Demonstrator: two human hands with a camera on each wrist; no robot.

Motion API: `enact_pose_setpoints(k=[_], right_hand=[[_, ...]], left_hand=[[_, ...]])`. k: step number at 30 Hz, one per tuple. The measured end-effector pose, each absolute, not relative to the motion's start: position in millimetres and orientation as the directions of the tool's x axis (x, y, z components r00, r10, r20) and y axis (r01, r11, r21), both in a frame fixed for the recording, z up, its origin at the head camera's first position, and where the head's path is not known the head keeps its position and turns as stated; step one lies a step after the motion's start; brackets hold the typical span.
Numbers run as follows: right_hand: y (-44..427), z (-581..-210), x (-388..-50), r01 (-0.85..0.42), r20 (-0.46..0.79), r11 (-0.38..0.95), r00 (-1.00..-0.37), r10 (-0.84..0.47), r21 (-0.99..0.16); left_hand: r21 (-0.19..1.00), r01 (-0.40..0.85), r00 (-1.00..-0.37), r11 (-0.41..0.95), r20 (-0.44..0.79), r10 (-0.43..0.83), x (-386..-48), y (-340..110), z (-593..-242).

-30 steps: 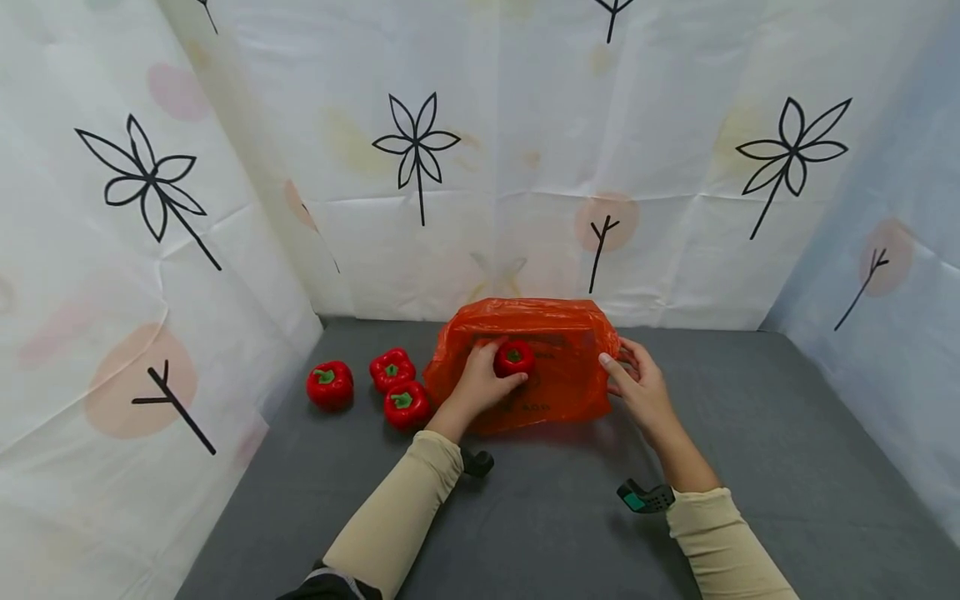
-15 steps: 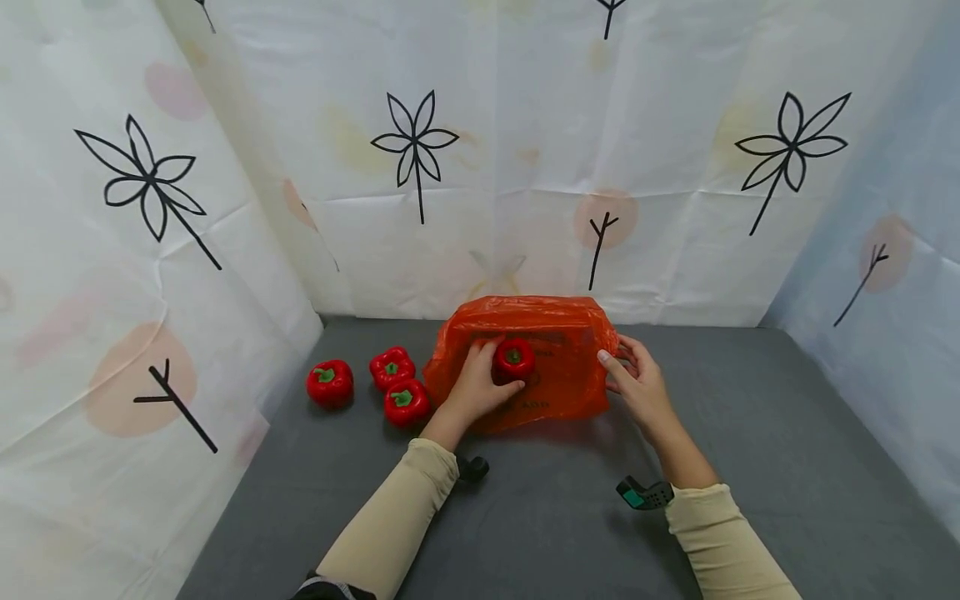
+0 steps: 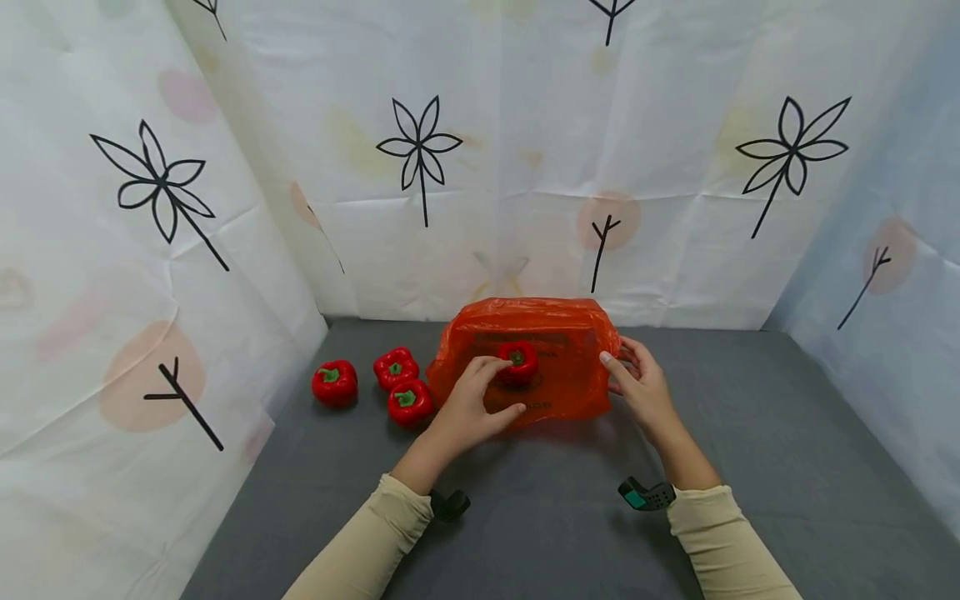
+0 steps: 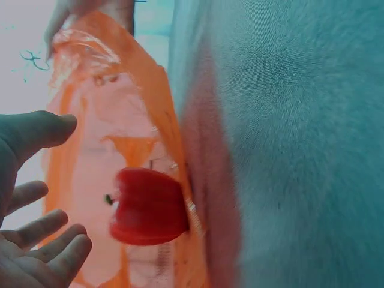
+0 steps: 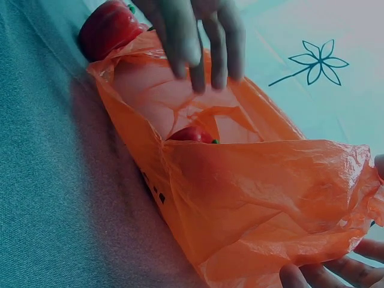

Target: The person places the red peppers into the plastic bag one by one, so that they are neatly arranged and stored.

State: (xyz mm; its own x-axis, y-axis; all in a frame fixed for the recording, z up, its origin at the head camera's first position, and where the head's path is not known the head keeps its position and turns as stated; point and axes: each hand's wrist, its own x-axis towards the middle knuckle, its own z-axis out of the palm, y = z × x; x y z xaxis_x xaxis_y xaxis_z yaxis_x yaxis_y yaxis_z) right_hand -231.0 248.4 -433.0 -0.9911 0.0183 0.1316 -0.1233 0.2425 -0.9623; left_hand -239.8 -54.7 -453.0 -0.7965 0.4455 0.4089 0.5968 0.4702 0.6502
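Fingers apart, my left hand (image 3: 467, 407) hovers by the bag (image 3: 555, 315) my right hand (image 3: 647, 390) pinches. Slackening could spill its pepper (image 3: 522, 367).

The dark grey, cloth-topped counter (image 3: 757, 408) is enclosed on three sides by white, lightly creased fabric hangings (image 3: 517, 192). These are printed with black-outlined, six-petalled flowers (image 3: 418, 146), round peach patches (image 3: 626, 221) crossed by thin black twigs (image 3: 599, 255), and pale pink blotches (image 3: 187, 96). The right-hand side is cast in bluish shade.
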Motion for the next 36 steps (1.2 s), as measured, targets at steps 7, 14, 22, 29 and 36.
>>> enact_pose_setpoints(k=[7, 14, 22, 29, 36], right_hand=[[248, -434, -231, -0.121, 0.13, 0.241, -0.991, 0.022, -0.963], [250, -434, -232, -0.108, 0.119, 0.25, -0.992, 0.031, -0.962], [251, -435, -231, -0.115, 0.124, 0.253, -0.992, 0.023, -0.961], [251, -435, -231, -0.118, 0.127, 0.258, -0.992, 0.019, -0.959], [251, -435, -231, -0.11, 0.118, 0.264, -0.993, 0.015, -0.958]], left_hand=[[0.612, 0.631, -0.776, 0.477, 0.512, 0.369, -216, -87, -441], [0.556, 0.63, -0.756, 0.542, 0.6, 0.263, -211, -126, -445], [0.646, 0.463, -0.832, 0.606, 0.552, 0.048, -207, -160, -461], [0.682, 0.363, -0.88, 0.635, 0.474, -0.007, -206, -173, -472], [0.691, 0.308, -0.906, 0.654, 0.424, -0.021, -204, -176, -479]])
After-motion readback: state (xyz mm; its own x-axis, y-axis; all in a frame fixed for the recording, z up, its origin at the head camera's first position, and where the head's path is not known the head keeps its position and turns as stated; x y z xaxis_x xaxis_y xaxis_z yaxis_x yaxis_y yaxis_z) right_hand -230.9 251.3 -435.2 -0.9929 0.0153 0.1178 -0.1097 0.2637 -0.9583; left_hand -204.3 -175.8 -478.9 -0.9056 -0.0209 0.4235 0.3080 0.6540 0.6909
